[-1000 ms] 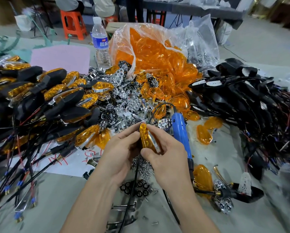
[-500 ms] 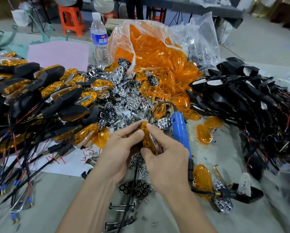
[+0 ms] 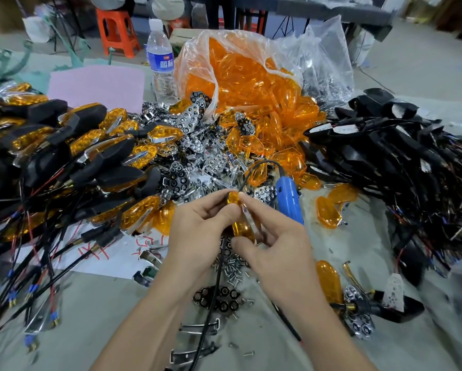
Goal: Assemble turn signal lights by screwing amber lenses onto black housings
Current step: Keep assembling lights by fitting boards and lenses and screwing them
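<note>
Where lenses (image 3: 251, 84) heap the table (image 3: 104, 317), orange stool (image 3: 116, 30) beyond

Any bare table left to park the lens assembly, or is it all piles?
Two patches: grey table between the left wire tangle and the left forearm; another between the loose amber lenses and the black housing pile. The pink sheet is bare too. Centre is crowded: reflectors, screws.

Amber lens (image 3: 239, 223), blue screwdriver (image 3: 288, 202), pink sheet (image 3: 96, 85), orange stool (image 3: 116, 30).
</note>
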A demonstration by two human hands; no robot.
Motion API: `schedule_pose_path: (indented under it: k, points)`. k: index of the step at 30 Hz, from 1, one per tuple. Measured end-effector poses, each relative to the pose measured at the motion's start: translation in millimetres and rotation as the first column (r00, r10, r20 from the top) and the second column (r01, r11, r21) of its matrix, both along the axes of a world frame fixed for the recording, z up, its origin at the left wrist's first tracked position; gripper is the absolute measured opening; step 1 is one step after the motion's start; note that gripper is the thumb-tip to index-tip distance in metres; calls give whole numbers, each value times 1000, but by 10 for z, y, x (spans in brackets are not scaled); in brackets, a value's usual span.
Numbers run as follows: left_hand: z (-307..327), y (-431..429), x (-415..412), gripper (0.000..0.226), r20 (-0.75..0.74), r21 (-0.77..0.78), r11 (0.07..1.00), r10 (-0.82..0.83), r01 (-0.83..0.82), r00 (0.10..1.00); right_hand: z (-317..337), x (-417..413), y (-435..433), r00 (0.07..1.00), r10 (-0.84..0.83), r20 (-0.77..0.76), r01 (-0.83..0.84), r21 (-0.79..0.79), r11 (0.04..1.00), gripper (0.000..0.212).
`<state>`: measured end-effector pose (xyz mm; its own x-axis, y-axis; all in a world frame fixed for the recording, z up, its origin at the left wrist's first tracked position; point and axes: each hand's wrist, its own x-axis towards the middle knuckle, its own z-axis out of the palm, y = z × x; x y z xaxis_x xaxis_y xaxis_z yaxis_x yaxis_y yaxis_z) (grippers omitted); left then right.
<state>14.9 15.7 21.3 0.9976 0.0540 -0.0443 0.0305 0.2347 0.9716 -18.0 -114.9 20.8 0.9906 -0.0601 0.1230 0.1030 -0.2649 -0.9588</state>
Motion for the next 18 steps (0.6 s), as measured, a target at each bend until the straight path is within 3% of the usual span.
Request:
schedule_pose_path:
  k: [4, 6, 9, 11, 14, 18]
  points:
    - [36, 38, 32, 24, -81, -224, 971, -100, 79, 992, 53, 28, -137, 972, -15, -233, 47, 131, 990, 87]
    - [41, 39, -2, 27, -62, -214, 968, -146, 129, 987, 44, 16, -134, 959, 68, -276, -27, 151, 988, 77]
    - [33, 84, -34, 37, 51, 70, 985, -165, 161, 985, 30, 4, -160, 982, 66, -176, -43, 133, 990, 46]
    - [77, 149, -42, 35, 93, 154, 968, -216, 200, 972, 68, -28, -179, 991, 57, -122, -42, 127, 991, 46]
    - [144, 252, -38, 26, 109, 183, 956, -253, 231, 961, 93, -82, -154, 997, 38, -72, -31, 102, 994, 47]
    - [167, 289, -57, 26, 122, 25, 973, -229, 227, 966, 157, -154, -78, 999, -28, -18, 28, 18, 999, 52]
